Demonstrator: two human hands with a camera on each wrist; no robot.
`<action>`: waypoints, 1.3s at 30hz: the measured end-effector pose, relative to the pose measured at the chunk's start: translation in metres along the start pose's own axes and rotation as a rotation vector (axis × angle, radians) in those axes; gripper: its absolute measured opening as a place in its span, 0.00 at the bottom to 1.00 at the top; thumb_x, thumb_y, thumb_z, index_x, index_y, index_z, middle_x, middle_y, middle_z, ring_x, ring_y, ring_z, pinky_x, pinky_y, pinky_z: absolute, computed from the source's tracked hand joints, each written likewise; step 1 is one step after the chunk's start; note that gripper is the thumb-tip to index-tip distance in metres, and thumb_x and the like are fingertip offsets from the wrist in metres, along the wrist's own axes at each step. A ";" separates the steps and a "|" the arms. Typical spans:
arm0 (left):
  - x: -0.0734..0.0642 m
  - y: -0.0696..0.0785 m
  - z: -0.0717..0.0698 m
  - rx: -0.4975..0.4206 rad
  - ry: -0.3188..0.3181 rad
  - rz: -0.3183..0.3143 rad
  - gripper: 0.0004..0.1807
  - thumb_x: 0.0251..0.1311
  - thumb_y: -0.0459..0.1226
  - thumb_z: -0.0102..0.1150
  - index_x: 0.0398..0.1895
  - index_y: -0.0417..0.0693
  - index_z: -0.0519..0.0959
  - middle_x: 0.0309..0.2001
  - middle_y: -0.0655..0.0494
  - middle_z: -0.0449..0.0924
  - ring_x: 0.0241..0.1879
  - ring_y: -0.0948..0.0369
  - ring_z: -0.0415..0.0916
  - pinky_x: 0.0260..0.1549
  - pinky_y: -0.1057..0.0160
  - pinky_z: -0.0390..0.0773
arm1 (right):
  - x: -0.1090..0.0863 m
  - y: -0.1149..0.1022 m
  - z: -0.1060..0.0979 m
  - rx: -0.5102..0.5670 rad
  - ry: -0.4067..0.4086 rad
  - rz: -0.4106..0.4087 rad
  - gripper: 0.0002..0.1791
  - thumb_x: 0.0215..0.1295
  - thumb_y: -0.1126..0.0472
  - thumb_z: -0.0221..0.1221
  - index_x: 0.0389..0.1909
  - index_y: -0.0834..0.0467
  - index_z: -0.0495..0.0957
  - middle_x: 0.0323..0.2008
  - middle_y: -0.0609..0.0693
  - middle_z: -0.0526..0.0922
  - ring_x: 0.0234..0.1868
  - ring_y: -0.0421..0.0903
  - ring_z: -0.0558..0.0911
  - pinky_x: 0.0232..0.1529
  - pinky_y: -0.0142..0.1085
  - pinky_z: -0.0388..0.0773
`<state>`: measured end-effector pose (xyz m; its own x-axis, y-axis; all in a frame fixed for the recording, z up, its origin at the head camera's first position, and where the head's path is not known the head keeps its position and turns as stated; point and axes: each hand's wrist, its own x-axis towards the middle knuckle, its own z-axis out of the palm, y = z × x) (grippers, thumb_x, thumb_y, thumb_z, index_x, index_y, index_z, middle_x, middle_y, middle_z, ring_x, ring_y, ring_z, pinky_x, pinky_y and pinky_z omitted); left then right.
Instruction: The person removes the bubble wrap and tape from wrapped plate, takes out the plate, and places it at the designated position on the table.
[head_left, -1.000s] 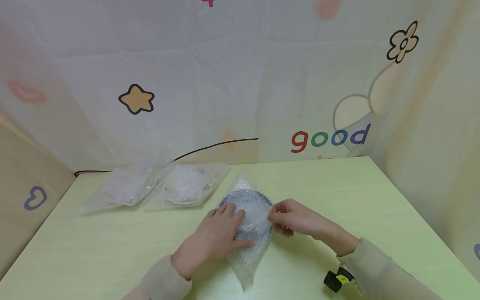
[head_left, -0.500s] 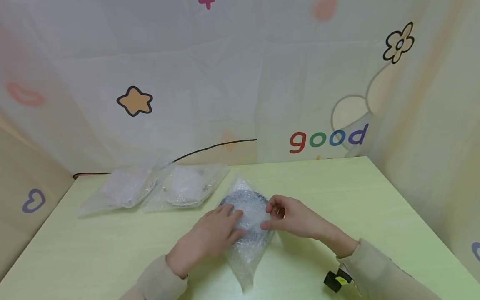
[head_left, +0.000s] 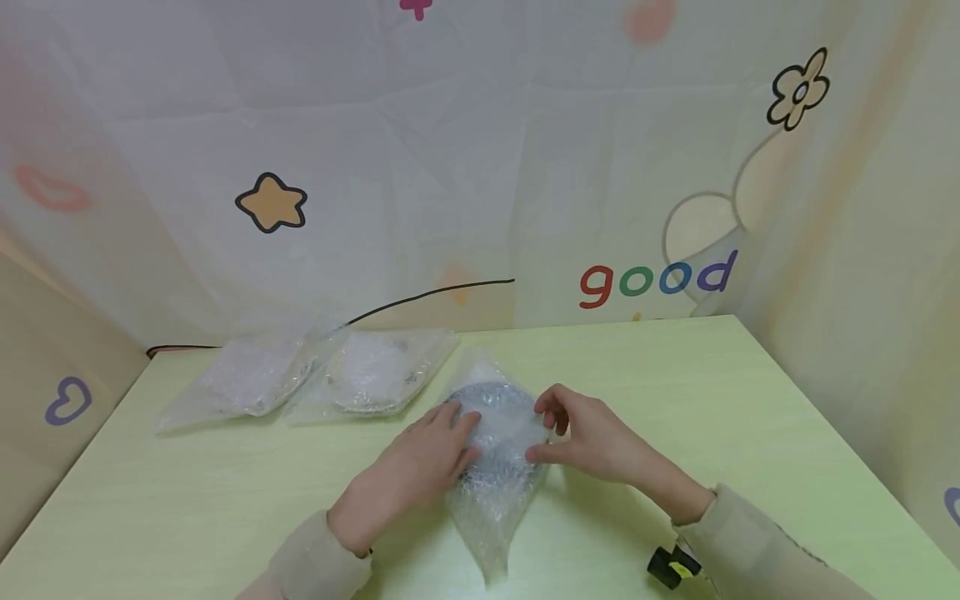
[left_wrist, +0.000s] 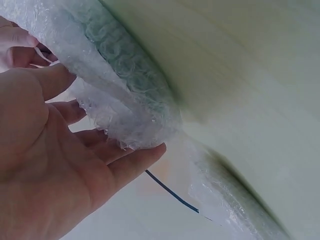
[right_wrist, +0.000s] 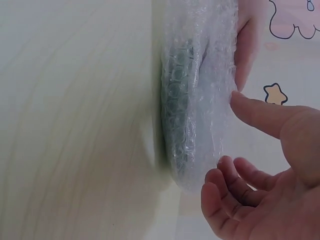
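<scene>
On the table in front of me lies a flat, round, dark-rimmed thing, like a plate, in bubble wrap (head_left: 498,437); the wrap tapers to a point at its near and far ends. The fingers of my left hand (head_left: 416,454) rest on its left side, spread and slightly bent. At its right edge is my right hand (head_left: 592,429), its thumb and bent fingers held apart. In the right wrist view, the thumb touches the bubble wrap (right_wrist: 195,100) and the fingertips are right at its lower end. The left wrist view shows my left fingertips along the folded wrap (left_wrist: 120,95).
Two more bubble-wrapped round packages stand at the back left: one at the far left (head_left: 247,375) and one beside it (head_left: 371,371). A black strapped device (head_left: 667,567) hangs at my right sleeve. A printed curtain (head_left: 420,150) closes off the table's back edge.
My right thumb and fingers, close together at the wrap's edge a second ago, have spread apart. My left hand has slid a little left and its thumb has drawn in.
</scene>
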<state>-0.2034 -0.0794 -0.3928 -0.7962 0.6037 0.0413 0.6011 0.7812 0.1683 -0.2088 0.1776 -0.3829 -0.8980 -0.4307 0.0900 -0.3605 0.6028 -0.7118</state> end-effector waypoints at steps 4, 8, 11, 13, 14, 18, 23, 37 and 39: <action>-0.001 -0.002 0.001 -0.027 0.037 -0.015 0.26 0.78 0.43 0.52 0.69 0.35 0.68 0.67 0.27 0.66 0.68 0.37 0.66 0.62 0.43 0.73 | 0.000 -0.001 0.002 0.002 0.013 0.014 0.29 0.55 0.58 0.78 0.50 0.64 0.72 0.35 0.51 0.75 0.38 0.50 0.74 0.36 0.34 0.72; -0.001 -0.003 0.001 -0.049 0.073 -0.028 0.25 0.79 0.41 0.52 0.70 0.34 0.67 0.67 0.25 0.66 0.66 0.35 0.68 0.60 0.43 0.75 | 0.001 -0.001 0.003 -0.007 0.012 0.027 0.30 0.56 0.58 0.78 0.50 0.66 0.72 0.35 0.51 0.75 0.38 0.51 0.74 0.36 0.34 0.72; -0.002 -0.003 0.000 -0.053 0.104 -0.047 0.25 0.79 0.41 0.51 0.70 0.33 0.67 0.66 0.26 0.66 0.65 0.35 0.69 0.58 0.43 0.76 | 0.001 -0.001 0.003 -0.034 0.003 0.021 0.26 0.56 0.58 0.78 0.47 0.65 0.75 0.35 0.49 0.76 0.38 0.51 0.74 0.38 0.35 0.73; -0.002 -0.002 0.001 -0.053 0.132 -0.059 0.24 0.79 0.40 0.52 0.69 0.32 0.68 0.65 0.27 0.67 0.63 0.35 0.70 0.56 0.43 0.78 | 0.001 -0.002 0.003 -0.060 -0.005 0.005 0.22 0.56 0.58 0.77 0.44 0.63 0.78 0.35 0.48 0.77 0.39 0.50 0.75 0.40 0.37 0.75; -0.001 -0.002 0.001 -0.053 0.147 -0.064 0.24 0.79 0.39 0.52 0.68 0.31 0.68 0.65 0.27 0.67 0.63 0.35 0.71 0.54 0.43 0.79 | 0.001 -0.002 0.003 -0.074 -0.010 -0.005 0.20 0.56 0.58 0.77 0.43 0.62 0.80 0.35 0.47 0.78 0.40 0.50 0.76 0.42 0.38 0.76; -0.001 -0.003 0.004 -0.053 0.210 -0.078 0.23 0.78 0.38 0.53 0.66 0.30 0.70 0.62 0.28 0.70 0.60 0.35 0.73 0.50 0.42 0.81 | 0.000 -0.003 0.004 -0.138 -0.020 -0.040 0.16 0.56 0.56 0.77 0.40 0.58 0.83 0.37 0.45 0.79 0.43 0.49 0.76 0.46 0.42 0.77; 0.001 -0.005 0.005 -0.032 0.261 -0.117 0.24 0.77 0.38 0.55 0.66 0.29 0.70 0.61 0.29 0.72 0.60 0.36 0.74 0.56 0.42 0.78 | -0.001 -0.003 0.007 -0.181 0.001 -0.053 0.14 0.56 0.56 0.77 0.38 0.54 0.84 0.43 0.47 0.80 0.50 0.53 0.76 0.53 0.48 0.77; 0.006 -0.011 0.000 0.000 0.286 -0.261 0.28 0.76 0.38 0.57 0.71 0.29 0.66 0.59 0.32 0.74 0.54 0.39 0.78 0.40 0.45 0.85 | -0.001 -0.001 0.010 -0.173 -0.104 -0.138 0.14 0.65 0.64 0.69 0.50 0.61 0.83 0.58 0.58 0.83 0.61 0.59 0.80 0.62 0.55 0.75; 0.006 -0.012 -0.002 0.038 0.295 -0.292 0.29 0.75 0.38 0.58 0.72 0.30 0.66 0.59 0.34 0.75 0.53 0.40 0.78 0.38 0.47 0.85 | -0.001 -0.001 0.010 -0.178 -0.114 -0.155 0.14 0.66 0.64 0.68 0.51 0.62 0.82 0.57 0.58 0.83 0.60 0.58 0.80 0.62 0.54 0.75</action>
<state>-0.2155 -0.0856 -0.3928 -0.9160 0.2891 0.2783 0.3451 0.9214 0.1787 -0.2046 0.1706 -0.3896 -0.7980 -0.5939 0.1026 -0.5395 0.6280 -0.5609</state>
